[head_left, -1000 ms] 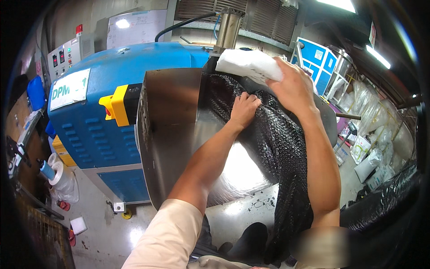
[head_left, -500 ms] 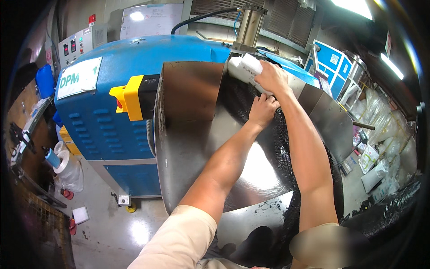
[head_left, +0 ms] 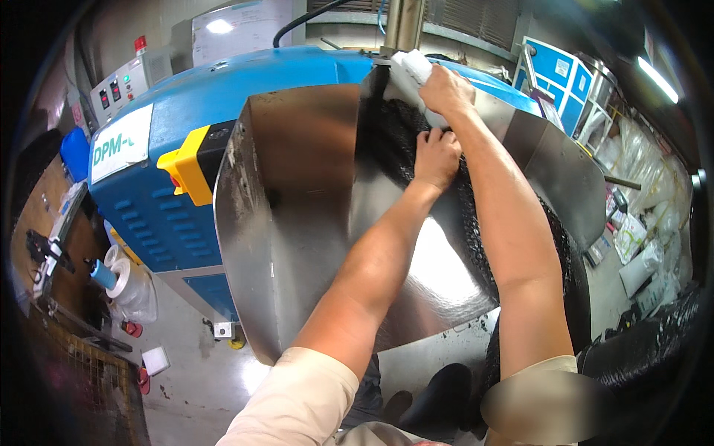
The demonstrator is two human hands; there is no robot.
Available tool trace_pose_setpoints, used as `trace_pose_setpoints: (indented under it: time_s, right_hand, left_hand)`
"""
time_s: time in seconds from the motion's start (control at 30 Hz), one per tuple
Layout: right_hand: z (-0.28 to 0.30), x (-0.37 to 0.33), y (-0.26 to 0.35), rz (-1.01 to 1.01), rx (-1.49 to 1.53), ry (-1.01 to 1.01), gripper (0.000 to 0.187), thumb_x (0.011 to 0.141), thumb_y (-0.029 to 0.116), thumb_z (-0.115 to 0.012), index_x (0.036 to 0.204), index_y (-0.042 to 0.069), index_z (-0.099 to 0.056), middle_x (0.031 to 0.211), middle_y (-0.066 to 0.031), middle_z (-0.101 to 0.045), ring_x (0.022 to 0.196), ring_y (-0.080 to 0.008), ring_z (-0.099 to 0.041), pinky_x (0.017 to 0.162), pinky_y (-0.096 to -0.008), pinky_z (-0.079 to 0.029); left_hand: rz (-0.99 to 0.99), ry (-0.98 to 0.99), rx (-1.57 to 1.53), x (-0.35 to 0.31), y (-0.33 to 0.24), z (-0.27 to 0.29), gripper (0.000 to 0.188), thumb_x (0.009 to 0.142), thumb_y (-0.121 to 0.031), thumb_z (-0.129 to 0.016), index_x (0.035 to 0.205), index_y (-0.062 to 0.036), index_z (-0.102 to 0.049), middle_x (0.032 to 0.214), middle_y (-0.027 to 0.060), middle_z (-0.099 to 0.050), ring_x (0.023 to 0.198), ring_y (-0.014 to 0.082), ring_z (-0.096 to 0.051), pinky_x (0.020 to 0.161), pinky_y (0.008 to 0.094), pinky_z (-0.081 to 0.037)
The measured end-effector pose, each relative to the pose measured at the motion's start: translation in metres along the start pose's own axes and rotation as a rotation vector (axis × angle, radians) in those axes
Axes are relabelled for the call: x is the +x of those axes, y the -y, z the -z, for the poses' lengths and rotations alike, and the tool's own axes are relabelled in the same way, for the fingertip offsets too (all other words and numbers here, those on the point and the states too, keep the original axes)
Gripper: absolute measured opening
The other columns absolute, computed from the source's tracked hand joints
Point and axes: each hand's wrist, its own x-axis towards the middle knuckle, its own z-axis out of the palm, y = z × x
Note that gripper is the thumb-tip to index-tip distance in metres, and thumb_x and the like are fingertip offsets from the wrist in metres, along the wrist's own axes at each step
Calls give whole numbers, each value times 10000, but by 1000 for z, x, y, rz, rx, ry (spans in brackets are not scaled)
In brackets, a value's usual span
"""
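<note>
Spotter: Your right hand had its fingers wrapped over a white block, tilted at the far edge of the metal tray. Your left hand was curled against the black bubble sheet, just nearer to you; whether it pinched the plastic or merely pressed it, I couldn't tell.

Trainer: And how did the sheet lie?

Spotter: From the far edge, by your left hand, down the tray's right side and past the near edge (your right forearm hid a good part of it).

Trainer: Then that trailing length would have worried me. A snag on the near edge could have jerked the sheet from your fingers.

Spotter: My worry was the far edge. If the block had slipped against the slick sheet, your right hand could have followed it over. Bare knuckles so near thin metal might have been nicked, too.

Trainer: The yellow switch box stood outside the tray's left edge, well apart from both hands; in trouble, you might have reached it too late.
</note>
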Motion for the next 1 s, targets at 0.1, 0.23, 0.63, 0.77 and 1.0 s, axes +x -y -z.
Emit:
trace_pose_setpoints:
  time_s: [0.1, 0.23, 0.63, 0.77, 1.0]
  right_hand:
    - [0, -13, -23, -12, 50, -1, 399, 888, 206, -667, 1274, 124, -720, 1272, -181, -734, 1212, -377, -693, 1020, -484, -544]
    - [36, -33, -65, -15, 35, 16, 491, 850, 308, -711, 1312, 142, -693, 1291, -188, -722, 1227, -378, -681, 1030, -486, -535]
    - [105, -26, -45, 147, -90, 49, 473, 775, 312, -686, 1205, 128, -754, 1181, -180, -762, 1129, -366, -727, 964, -481, -568]
    - [37, 5, -38, 90, -93, 77, 457, 815, 268, -659, 1231, 101, -746, 1224, -187, -754, 1164, -360, -719, 979, -481, -565]
    - [27, 53, 23, 59, -131, 257, 459, 740, 188, -770, 1187, 88, -796, 1238, -189, -758, 1198, -336, -717, 1003, -436, -565]
  left_hand:
    - [59, 121, -6, -2, -4, 3, 272, 981, -126, -516, 1151, -169, -723, 1159, 48, -689, 1178, 305, -613, 1096, 648, -412]
    - [116, 208, -76, -7, -2, 9, 292, 970, -74, -530, 1191, -181, -689, 1215, 56, -655, 1201, 327, -610, 1111, 716, -398]
    - [102, 186, -75, -4, 6, 11, 300, 939, -64, -538, 1149, -195, -709, 1173, 45, -678, 1153, 301, -622, 1059, 505, -456]
    - [68, 204, -28, 2, -3, 3, 319, 958, -81, -514, 1159, -208, -727, 1166, 39, -686, 1162, 288, -624, 1089, 503, -439]
    - [80, 144, 20, 2, 2, -14, 236, 983, -152, -518, 1045, -187, -743, 1118, 30, -697, 1132, 277, -634, 1090, 545, -446]
